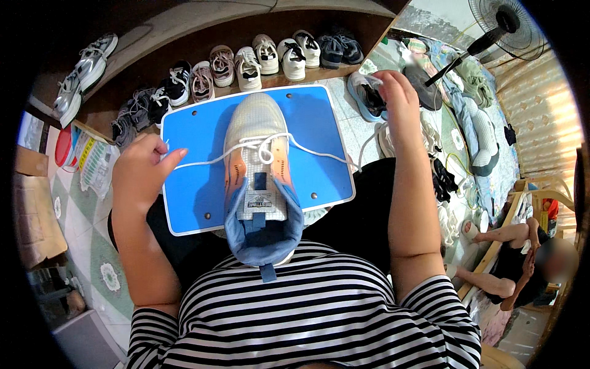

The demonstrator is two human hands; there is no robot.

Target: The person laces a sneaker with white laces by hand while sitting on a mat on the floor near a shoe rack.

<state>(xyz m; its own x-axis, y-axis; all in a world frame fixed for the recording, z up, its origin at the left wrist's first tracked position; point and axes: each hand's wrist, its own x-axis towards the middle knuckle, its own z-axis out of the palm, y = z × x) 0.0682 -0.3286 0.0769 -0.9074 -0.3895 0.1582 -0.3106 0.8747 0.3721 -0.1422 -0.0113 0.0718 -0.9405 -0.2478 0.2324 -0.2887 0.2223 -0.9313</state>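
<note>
Your left hand [138, 172] and right hand [399, 101] each seem to pinch the white lace [319, 153], held wide likely to keep its strands apart, while the blue board [190, 141] beneath supports the shoe [255, 117], toe pointing away.

The head view looks steeply down from the wearer's own head, with the striped shirt [289, 307] close beneath along the lower edge and the sneaker [261, 178] just beyond, near the centre; it faces toward the shoe shelf [184, 34], farther off across the top, its fisheye reaching a fan [507, 21] at upper right and bending straight edges inside a black rim
</note>
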